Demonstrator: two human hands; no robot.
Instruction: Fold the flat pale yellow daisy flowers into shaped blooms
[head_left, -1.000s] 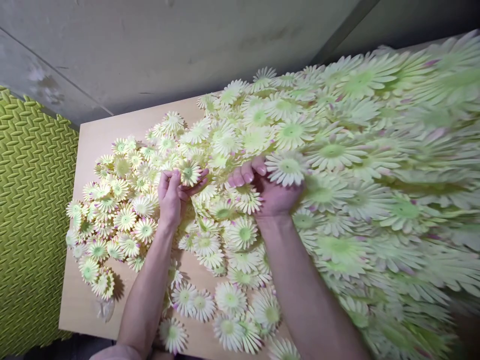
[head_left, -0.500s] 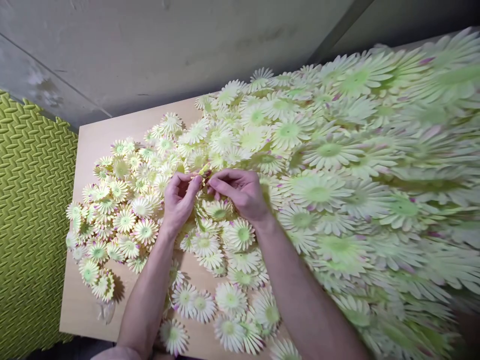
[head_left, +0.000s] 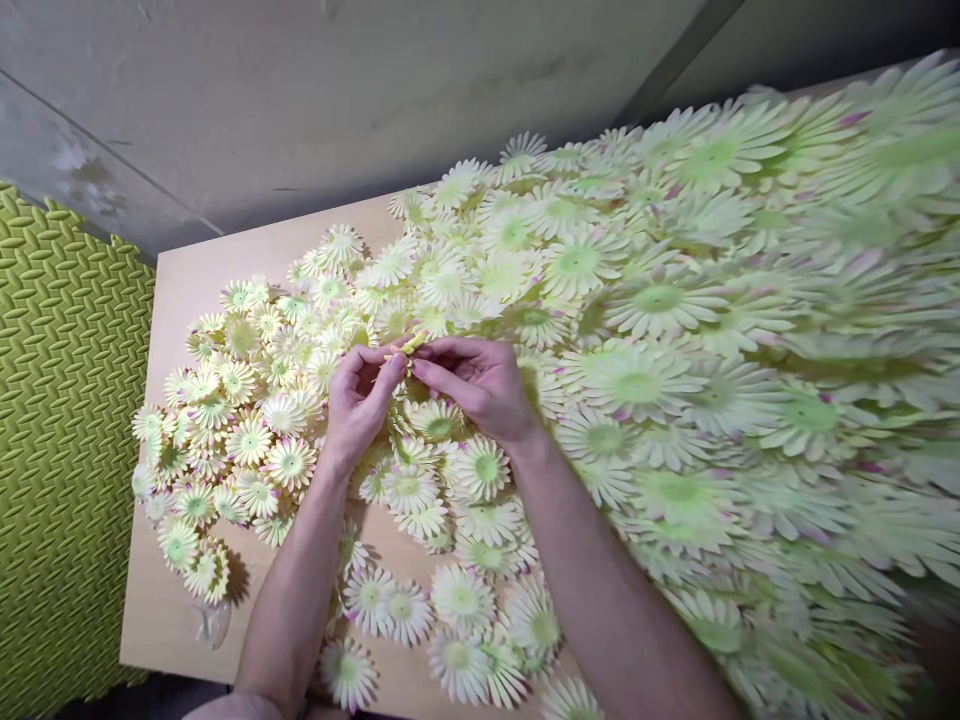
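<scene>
Near the middle of the table, my left hand (head_left: 360, 395) and my right hand (head_left: 476, 385) meet with pinched fingers. Between the fingertips is a small yellow flower piece (head_left: 411, 345), with narrow petals sticking up; both hands grip it. My fingers cover most of it. Just below the hands lies an artificial daisy head (head_left: 437, 422) with pale petals and a green centre. To the left of my left hand spreads a pile of smaller daisy heads (head_left: 251, 440), some with pink petal tips.
A large heap of bigger pale daisy heads (head_left: 637, 380) fills the right side of the wooden table (head_left: 180, 290). Clear plastic (head_left: 214, 622) lies near the front left edge. A green textured foam mat (head_left: 67, 450) stands at the left, a grey wall (head_left: 337, 100) behind.
My right fingertips have moved slightly left and closed onto the yellow flower piece, now touching it beside the left fingers. The flower heads around have stayed put.
</scene>
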